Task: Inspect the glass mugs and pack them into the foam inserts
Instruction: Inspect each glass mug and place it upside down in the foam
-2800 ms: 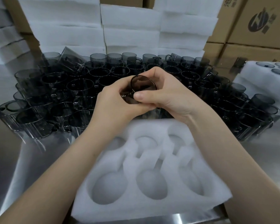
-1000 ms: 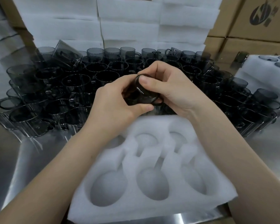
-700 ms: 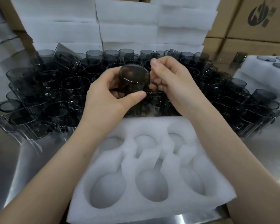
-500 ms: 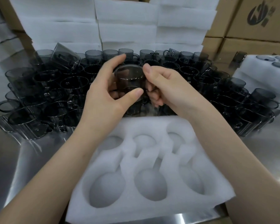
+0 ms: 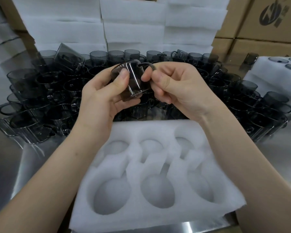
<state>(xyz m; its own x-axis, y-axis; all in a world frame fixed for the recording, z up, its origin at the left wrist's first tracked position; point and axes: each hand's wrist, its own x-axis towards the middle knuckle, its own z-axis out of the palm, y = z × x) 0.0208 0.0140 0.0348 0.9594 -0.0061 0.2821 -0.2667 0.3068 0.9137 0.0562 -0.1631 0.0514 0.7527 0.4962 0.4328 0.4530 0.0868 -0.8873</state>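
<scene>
A smoky grey glass mug [image 5: 135, 76] is held in the air between both hands, tilted, with its handle toward the right. My left hand [image 5: 100, 96] wraps its body, thumb pressed on the glass. My right hand [image 5: 176, 86] pinches the dark handle between thumb and fingers. Below the hands lies a white foam insert [image 5: 223, 195] with several empty round pockets. Behind the hands, several more grey glass mugs [image 5: 45, 91] stand crowded on the steel table.
Stacks of white foam sheets [image 5: 133, 24] rise behind the mugs. Cardboard boxes [image 5: 265, 19] stand at the back right. A foam insert [image 5: 279, 68] with mugs in it sits at the far right. The steel table [image 5: 23, 165] shows at the left and right.
The mug has been turned in my hands, from rim facing me to lying tilted with the handle on the right. My right hand has shifted from the body to the handle.
</scene>
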